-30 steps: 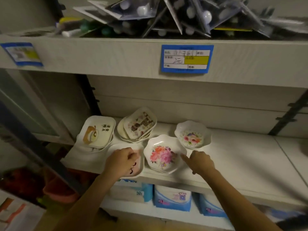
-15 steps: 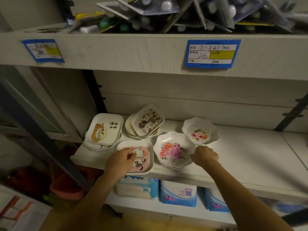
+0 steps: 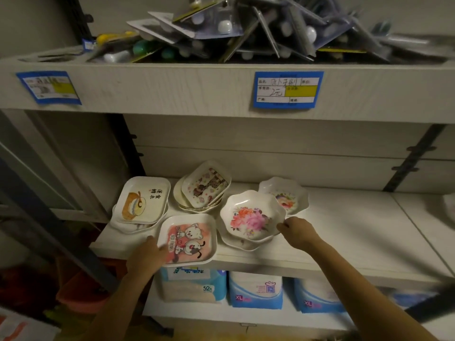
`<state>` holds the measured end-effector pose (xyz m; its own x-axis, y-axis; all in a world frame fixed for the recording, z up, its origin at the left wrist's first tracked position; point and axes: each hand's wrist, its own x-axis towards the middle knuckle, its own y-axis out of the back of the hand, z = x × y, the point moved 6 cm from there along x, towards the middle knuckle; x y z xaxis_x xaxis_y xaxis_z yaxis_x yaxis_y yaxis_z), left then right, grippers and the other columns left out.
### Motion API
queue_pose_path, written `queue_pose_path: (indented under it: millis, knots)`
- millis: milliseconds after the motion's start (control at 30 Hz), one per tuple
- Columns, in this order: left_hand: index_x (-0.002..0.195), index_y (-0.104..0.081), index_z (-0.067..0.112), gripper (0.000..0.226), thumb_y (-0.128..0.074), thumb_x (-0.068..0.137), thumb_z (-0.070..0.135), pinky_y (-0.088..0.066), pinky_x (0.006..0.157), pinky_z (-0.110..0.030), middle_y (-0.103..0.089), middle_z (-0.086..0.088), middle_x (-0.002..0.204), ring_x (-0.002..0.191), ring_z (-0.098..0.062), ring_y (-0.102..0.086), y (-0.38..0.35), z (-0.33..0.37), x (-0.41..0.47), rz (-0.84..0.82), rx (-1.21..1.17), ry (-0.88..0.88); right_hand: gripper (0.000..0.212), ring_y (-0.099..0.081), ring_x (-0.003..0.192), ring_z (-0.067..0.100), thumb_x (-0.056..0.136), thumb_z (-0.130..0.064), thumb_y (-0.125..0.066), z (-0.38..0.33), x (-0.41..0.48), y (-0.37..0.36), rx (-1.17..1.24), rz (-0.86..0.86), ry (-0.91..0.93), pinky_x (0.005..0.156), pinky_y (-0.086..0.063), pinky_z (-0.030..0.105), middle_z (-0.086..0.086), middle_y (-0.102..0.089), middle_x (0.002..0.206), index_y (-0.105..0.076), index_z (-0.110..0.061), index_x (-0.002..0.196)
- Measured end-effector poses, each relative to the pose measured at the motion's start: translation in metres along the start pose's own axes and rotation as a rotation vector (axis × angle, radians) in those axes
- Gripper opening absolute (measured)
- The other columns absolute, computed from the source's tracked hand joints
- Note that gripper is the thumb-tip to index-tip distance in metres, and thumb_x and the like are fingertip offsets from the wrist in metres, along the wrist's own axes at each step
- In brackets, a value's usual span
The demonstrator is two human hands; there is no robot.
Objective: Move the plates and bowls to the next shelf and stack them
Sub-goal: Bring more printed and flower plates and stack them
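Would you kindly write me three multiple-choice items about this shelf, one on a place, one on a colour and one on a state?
1. Where is the cartoon bear plate?
A. front edge of the shelf
B. top shelf
C. floor

2. What colour are the price tags?
A. red
B. blue
C. green

3. What is the right hand doing?
A. hanging free
B. gripping a bottle
C. touching the flower bowl

Answers: 1 A, it overhangs the front lip by the left hand; 2 B, blue borders; 3 C, fingers meet its rim.
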<state>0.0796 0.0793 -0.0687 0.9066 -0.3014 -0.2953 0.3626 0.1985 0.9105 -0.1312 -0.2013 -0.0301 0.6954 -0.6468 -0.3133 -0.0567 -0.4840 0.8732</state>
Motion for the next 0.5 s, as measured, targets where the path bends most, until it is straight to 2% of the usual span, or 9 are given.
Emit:
queue_pose_path:
  millis: [67, 133, 200, 300, 367, 433, 500]
  knots:
    - [0.105, -0.052, 0.004, 0.03, -0.044, 0.095, 0.031, -0.056, 0.071, -0.035, -0.061, -0.011, 0.095, 0.075, -0.022, -0.057, -0.006, -0.004, 0.007, -0.035, -0.131, 0.009, 0.032, -0.047, 0.063, 0.014, 0.098, -0.027, -0.035, 0.004, -0.008, 0.009, 0.038, 0.054, 0.005, 0.055, -0.036, 0.02, 0.004, -0.054, 0.075, -0.054, -0.009, 0.081]
    - [0.105, -0.054, 0.001, 0.028, -0.044, 0.096, 0.026, -0.057, 0.065, -0.037, -0.061, -0.016, 0.092, 0.071, -0.027, -0.06, -0.009, -0.005, 0.01, -0.086, -0.269, 0.035, 0.031, -0.046, 0.06, 0.013, 0.097, -0.026, -0.037, 0.01, -0.016, 0.016, 0.057, 0.092, 0.008, 0.054, -0.035, 0.021, 0.006, -0.055, 0.076, -0.054, -0.009, 0.077]
    - [0.107, -0.055, 0.0, 0.029, -0.042, 0.097, 0.023, -0.054, 0.054, -0.032, -0.063, -0.02, 0.095, 0.069, -0.028, -0.06, -0.011, -0.003, 0.011, -0.126, -0.304, 0.023, 0.032, -0.048, 0.063, 0.016, 0.096, -0.025, -0.039, 0.015, -0.023, 0.02, 0.076, 0.114, -0.002, 0.055, -0.036, 0.024, 0.008, -0.057, 0.077, -0.055, -0.008, 0.074]
    - [0.11, -0.054, -0.001, 0.028, -0.039, 0.098, 0.02, -0.042, 0.04, -0.021, -0.06, -0.017, 0.088, 0.056, -0.021, -0.055, -0.011, -0.003, 0.009, -0.137, -0.314, -0.022, 0.032, -0.048, 0.061, 0.016, 0.095, -0.024, -0.04, 0.023, -0.033, 0.022, 0.092, 0.147, -0.022, 0.052, -0.034, 0.021, 0.008, -0.058, 0.077, -0.054, -0.009, 0.07]
    - [0.111, -0.053, 0.0, 0.027, -0.038, 0.098, 0.018, -0.039, 0.033, -0.017, -0.06, -0.015, 0.084, 0.05, -0.017, -0.053, -0.011, -0.005, 0.007, -0.119, -0.332, -0.05, 0.033, -0.049, 0.064, 0.018, 0.095, -0.025, -0.04, 0.029, -0.038, 0.021, 0.097, 0.166, -0.043, 0.054, -0.035, 0.024, 0.008, -0.06, 0.077, -0.057, -0.009, 0.072]
    - [0.11, -0.053, 0.0, 0.026, -0.038, 0.098, 0.016, -0.04, 0.031, -0.016, -0.061, -0.015, 0.079, 0.048, -0.018, -0.053, -0.009, -0.004, 0.003, -0.084, -0.359, -0.077, 0.033, -0.051, 0.068, 0.021, 0.095, -0.025, -0.04, 0.035, -0.042, 0.018, 0.118, 0.175, -0.06, 0.054, -0.035, 0.024, 0.009, -0.061, 0.078, -0.057, -0.007, 0.073]
    - [0.106, -0.054, 0.001, 0.023, -0.038, 0.097, 0.015, -0.042, 0.036, -0.022, -0.062, -0.017, 0.082, 0.054, -0.023, -0.055, -0.005, -0.001, -0.005, -0.056, -0.395, -0.102, 0.033, -0.052, 0.07, 0.023, 0.095, -0.024, -0.04, 0.039, -0.046, 0.016, 0.131, 0.175, -0.075, 0.056, -0.035, 0.028, 0.011, -0.062, 0.079, -0.057, -0.007, 0.073]
